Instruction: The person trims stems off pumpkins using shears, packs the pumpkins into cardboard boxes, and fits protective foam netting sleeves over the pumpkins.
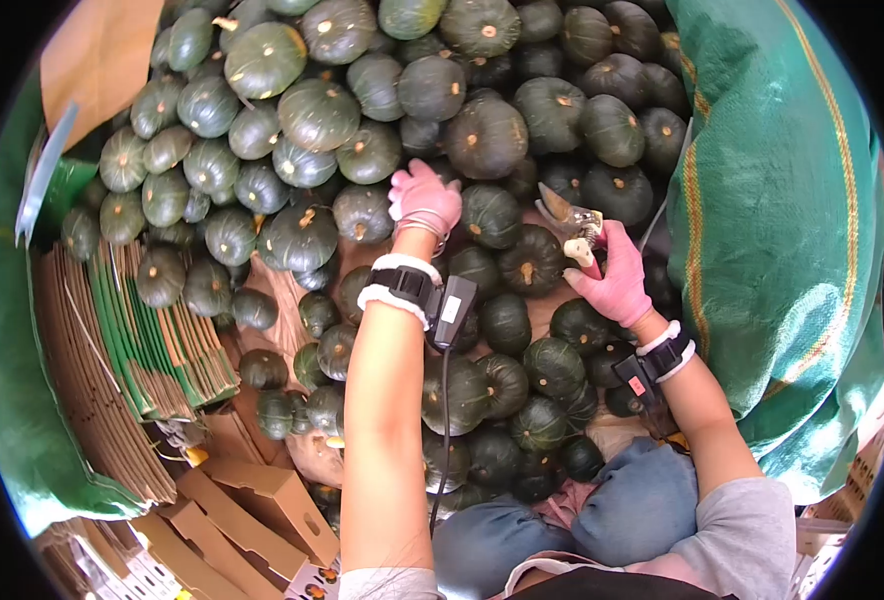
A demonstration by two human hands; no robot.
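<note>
My right hand, in a pink glove, is closed around a pair of pruning shears. Their blades point up and left, and part of the handle is hidden by the fingers. Pink-gloved too, my left hand reaches into the heap with fingers apart, and nothing shows in it. It is just left of a dark green pumpkin and right of another pumpkin. Below the shears lies a ribbed pumpkin with its pale stem stub facing up.
Many green pumpkins are heaped ahead and around me. A green tarp sack bulges on the right. Folded cardboard and green-edged sheets stand at left, with open boxes below. A black cable hangs from my left wrist device.
</note>
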